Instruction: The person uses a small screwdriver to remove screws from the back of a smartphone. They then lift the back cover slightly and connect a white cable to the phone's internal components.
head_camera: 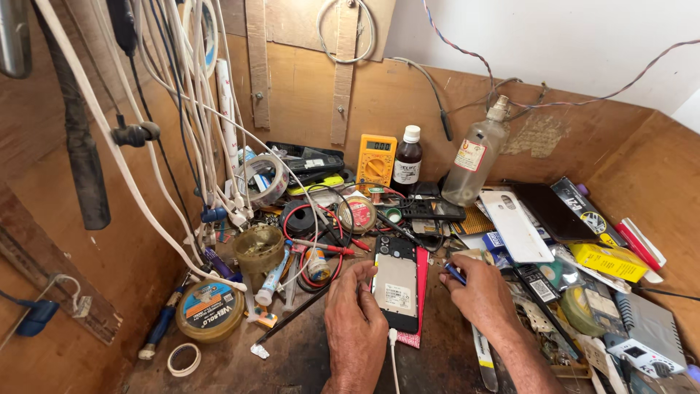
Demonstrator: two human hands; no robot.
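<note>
Our left hand (pixel 355 314) rests its fingers against the phone's (pixel 397 288) left edge, steadying it back-open on the desk (pixel 306 357). Our right hand (pixel 477 292) pinches a blue tool (pixel 455 273) just beside the phone's right edge, near the multimeter (pixel 375 162).

Bright, sharp daylight (edges bowed)

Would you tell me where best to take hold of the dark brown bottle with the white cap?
Probably by the dark brown bottle body, just under the cap, coming from the front and above. It stands upright against the back board, with the yellow multimeter and clear bottle crowding its sides.
</note>
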